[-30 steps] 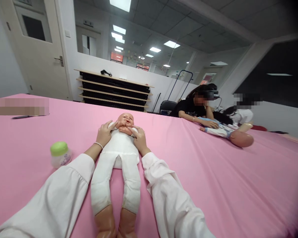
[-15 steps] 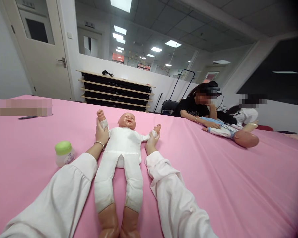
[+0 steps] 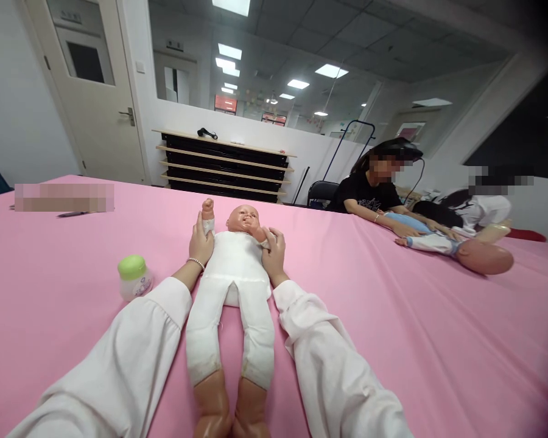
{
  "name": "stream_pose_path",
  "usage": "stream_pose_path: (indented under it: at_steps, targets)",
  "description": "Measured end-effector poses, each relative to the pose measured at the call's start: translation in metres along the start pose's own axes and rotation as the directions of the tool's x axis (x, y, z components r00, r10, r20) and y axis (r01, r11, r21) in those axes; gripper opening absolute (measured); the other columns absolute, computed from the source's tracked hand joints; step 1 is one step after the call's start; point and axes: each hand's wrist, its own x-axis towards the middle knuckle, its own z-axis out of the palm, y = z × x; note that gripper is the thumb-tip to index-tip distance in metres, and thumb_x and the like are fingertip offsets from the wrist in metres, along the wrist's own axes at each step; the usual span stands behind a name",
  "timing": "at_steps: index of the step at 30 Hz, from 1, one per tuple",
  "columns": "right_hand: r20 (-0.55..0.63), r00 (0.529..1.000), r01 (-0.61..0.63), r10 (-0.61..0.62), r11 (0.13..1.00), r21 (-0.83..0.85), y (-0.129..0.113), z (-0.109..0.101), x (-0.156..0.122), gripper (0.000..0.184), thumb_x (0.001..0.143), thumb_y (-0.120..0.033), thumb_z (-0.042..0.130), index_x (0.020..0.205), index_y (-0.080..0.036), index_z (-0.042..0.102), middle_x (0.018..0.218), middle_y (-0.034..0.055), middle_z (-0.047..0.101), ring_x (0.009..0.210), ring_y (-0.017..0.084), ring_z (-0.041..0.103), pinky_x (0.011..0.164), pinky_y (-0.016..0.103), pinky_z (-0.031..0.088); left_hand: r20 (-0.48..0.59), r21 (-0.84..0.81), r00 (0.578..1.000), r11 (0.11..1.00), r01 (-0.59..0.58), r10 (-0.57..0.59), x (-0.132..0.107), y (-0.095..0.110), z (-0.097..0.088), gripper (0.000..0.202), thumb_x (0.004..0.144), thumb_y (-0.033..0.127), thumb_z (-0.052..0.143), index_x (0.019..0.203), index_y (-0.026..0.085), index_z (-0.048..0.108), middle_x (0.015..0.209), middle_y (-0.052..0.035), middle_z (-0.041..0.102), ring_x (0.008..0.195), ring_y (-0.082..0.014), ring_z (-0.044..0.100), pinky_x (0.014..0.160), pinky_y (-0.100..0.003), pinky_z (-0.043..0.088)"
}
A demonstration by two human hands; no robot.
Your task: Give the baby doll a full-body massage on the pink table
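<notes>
A baby doll (image 3: pixel 235 261) with a white cloth body lies on its back on the pink-covered table, head away from me and feet towards me. My left hand (image 3: pixel 201 244) is closed round the doll's arm on the left, whose small fist points up. My right hand (image 3: pixel 274 250) grips the other arm, which is bent inward so that its hand lies in front of the doll's chin. Left of my left forearm stands a small jar (image 3: pixel 134 278) with a green lid.
Across the table (image 3: pixel 347 274) on the right, a person in black (image 3: pixel 374 188) has both hands on a second doll (image 3: pixel 479 255) in blue and white. Another person in white (image 3: pixel 488 210) sits beside them. A dark, thin object (image 3: pixel 73 213) lies at the far left. Behind stands a low shelf rack (image 3: pixel 223 167).
My right hand has brought the doll's arm from stretched outward to bent over its chest and chin. My left hand still holds the other arm. The view has swung slightly left.
</notes>
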Motion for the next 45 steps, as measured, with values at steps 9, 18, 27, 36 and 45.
stream_pose_path:
  at_steps: [9, 18, 27, 36, 45]
  targets:
    - [0.222, 0.964, 0.180, -0.145, 0.973, -0.147, -0.007, -0.003, 0.004, 0.049, 0.080, -0.005, 0.038, 0.117, -0.030, 0.058, 0.126, 0.0034, 0.053, 0.110, 0.021, 0.046, 0.094, 0.042, 0.036, 0.123, 0.045, 0.938, 0.943, -0.331, 0.324, 0.003, -0.008, 0.011, 0.053, 0.079, 0.012, 0.037, 0.130, 0.024, 0.047, 0.123, -0.0076, 0.053, 0.115, -0.0223, 0.046, 0.101, -0.044, 0.036]
    - [0.252, 0.954, 0.203, -0.166, 0.971, -0.130, -0.007, -0.003, 0.003, 0.047, 0.081, -0.007, 0.041, 0.117, -0.031, 0.059, 0.123, 0.0028, 0.056, 0.111, 0.021, 0.046, 0.096, 0.042, 0.036, 0.238, 0.140, 0.919, 0.925, -0.353, 0.314, 0.001, -0.005, 0.010, 0.056, 0.077, 0.008, 0.038, 0.127, 0.030, 0.051, 0.133, -0.0054, 0.047, 0.122, -0.0262, 0.041, 0.101, -0.049, 0.034]
    - [-0.342, 0.778, -0.462, 0.527, 0.849, 0.257, 0.034, 0.004, 0.001, 0.058, 0.083, -0.034, 0.044, 0.134, -0.015, 0.025, 0.130, 0.0167, 0.045, 0.117, 0.022, 0.048, 0.097, 0.043, 0.040, -0.074, -0.147, 0.988, 0.982, 0.121, -0.132, 0.004, -0.013, 0.004, 0.065, 0.077, 0.019, 0.048, 0.138, 0.018, 0.025, 0.123, -0.0139, 0.054, 0.108, -0.0240, 0.057, 0.089, -0.039, 0.048]
    - [-0.465, 0.559, -0.569, 0.687, 0.725, 0.388, 0.042, 0.002, 0.004, 0.056, 0.078, -0.031, 0.048, 0.127, -0.013, 0.027, 0.131, 0.0202, 0.043, 0.119, 0.023, 0.048, 0.100, 0.044, 0.038, -0.169, -0.227, 0.911, 0.914, 0.336, -0.377, 0.006, -0.014, 0.002, 0.069, 0.077, 0.022, 0.049, 0.138, 0.013, 0.019, 0.127, -0.0190, 0.051, 0.108, -0.0254, 0.058, 0.089, -0.039, 0.048]
    - [0.055, 0.993, 0.106, -0.107, 0.994, 0.025, -0.006, -0.005, 0.006, 0.038, 0.082, -0.017, 0.045, 0.118, -0.023, 0.056, 0.120, 0.0095, 0.054, 0.115, 0.021, 0.049, 0.097, 0.040, 0.039, -0.115, -0.120, 0.993, 0.993, -0.009, -0.005, -0.001, 0.001, -0.003, 0.075, 0.079, 0.017, 0.048, 0.145, 0.023, 0.013, 0.143, -0.0090, 0.036, 0.128, -0.0228, 0.039, 0.105, -0.038, 0.036]
